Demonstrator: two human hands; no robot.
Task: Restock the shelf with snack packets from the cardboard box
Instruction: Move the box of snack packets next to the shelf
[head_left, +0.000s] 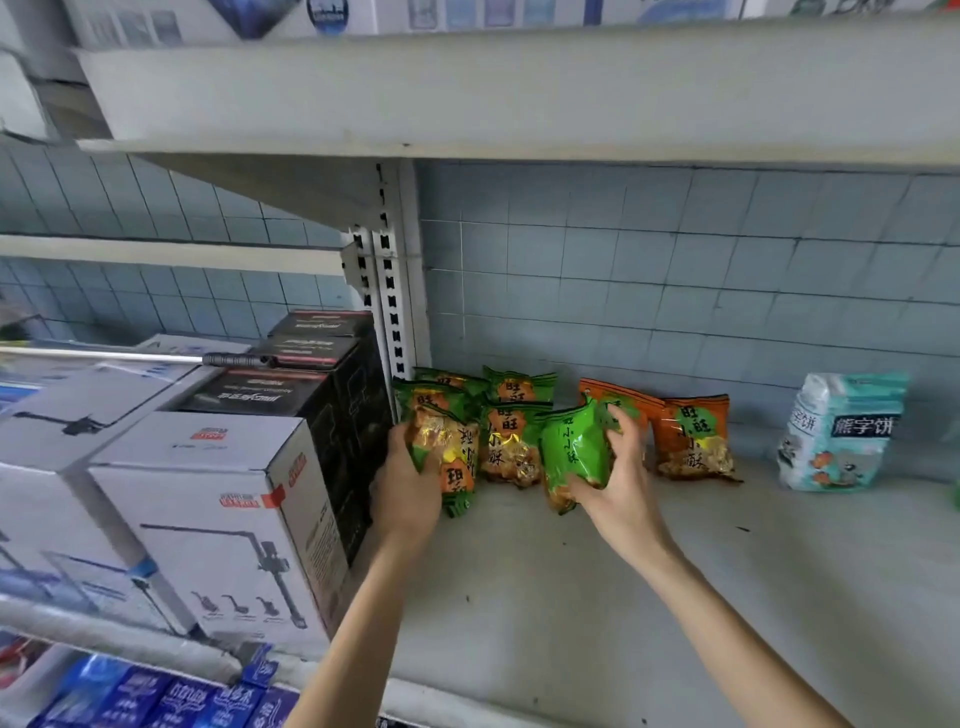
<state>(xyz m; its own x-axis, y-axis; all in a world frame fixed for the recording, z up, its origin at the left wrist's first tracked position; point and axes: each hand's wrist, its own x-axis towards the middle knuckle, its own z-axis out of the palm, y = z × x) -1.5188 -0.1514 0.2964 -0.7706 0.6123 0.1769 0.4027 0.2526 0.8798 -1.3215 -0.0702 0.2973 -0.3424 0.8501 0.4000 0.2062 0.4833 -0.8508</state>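
While your left hand (408, 486) grips one green snack packet (447, 452) on the shelf (571, 597), your right hand (621, 486) grips another green packet (571, 452).

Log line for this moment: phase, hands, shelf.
phase: placing | left hand: grips left green packet | right hand: grips right green packet | shelf: orange packets at back | cardboard box: not in view
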